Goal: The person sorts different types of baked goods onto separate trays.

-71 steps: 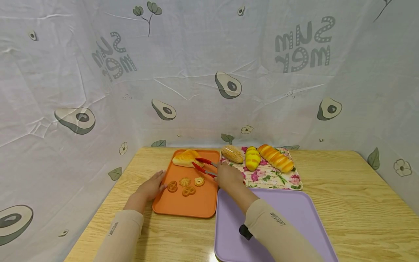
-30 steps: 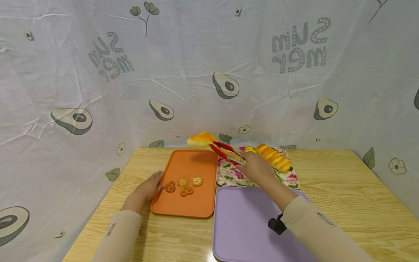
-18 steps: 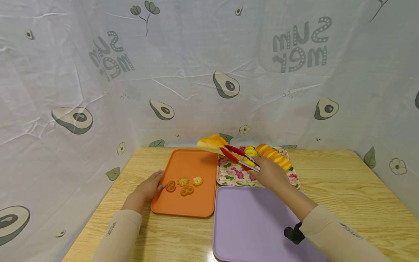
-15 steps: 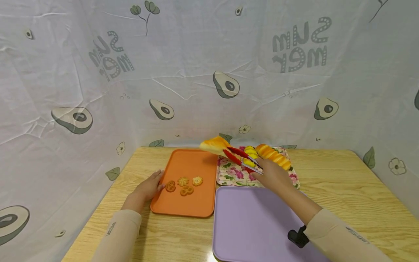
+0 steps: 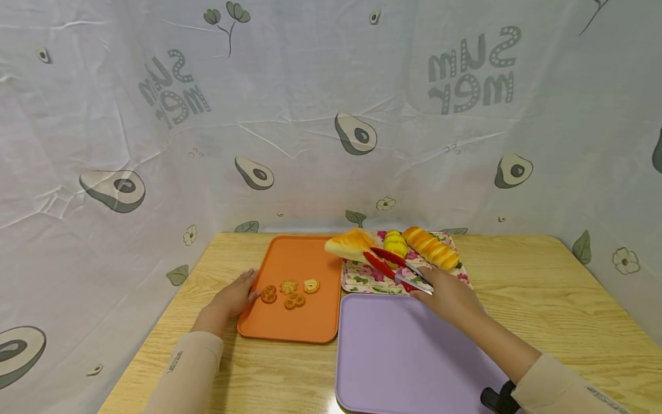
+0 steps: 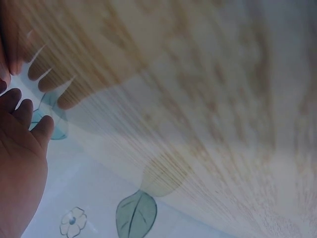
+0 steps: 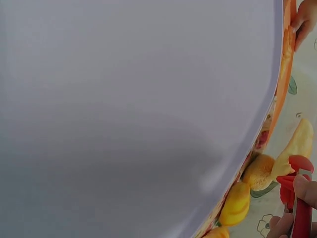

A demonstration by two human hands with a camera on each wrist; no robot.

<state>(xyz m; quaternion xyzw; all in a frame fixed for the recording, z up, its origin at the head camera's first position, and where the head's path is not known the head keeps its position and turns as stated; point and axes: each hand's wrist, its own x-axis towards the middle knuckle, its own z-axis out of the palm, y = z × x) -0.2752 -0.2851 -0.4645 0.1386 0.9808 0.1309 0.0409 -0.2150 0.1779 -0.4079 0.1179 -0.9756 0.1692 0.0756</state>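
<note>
With my right hand [image 5: 450, 293] I hold red-tipped tongs [image 5: 381, 264], which pinch a golden wedge-shaped bread [image 5: 349, 244]. This bread hangs above the seam between the orange tray [image 5: 289, 326] and the floral tray [image 5: 369, 283]. On the floral tray lie a yellow bread [image 5: 395, 242] and a long striped loaf [image 5: 431, 247]. A sesame roll [image 7: 260, 171] shows in the right wrist view; in the head view the held bread hides it. My left hand [image 5: 235, 296] rests at the orange tray's left edge, fingers extended.
Pretzel-shaped biscuits [image 5: 294, 301] and a flower-shaped biscuit [image 5: 288, 287] lie on the orange tray beside a round biscuit [image 5: 311, 286]. A purple tray [image 5: 403, 356] sits nearest me. A printed curtain [image 5: 310, 103] hangs behind the wooden table [image 5: 558, 299].
The tongs closed on the wedge-shaped bread, lifted it off the orange tray and carried it rightward, then lower and nearer the floral tray. My left hand has stayed in place.
</note>
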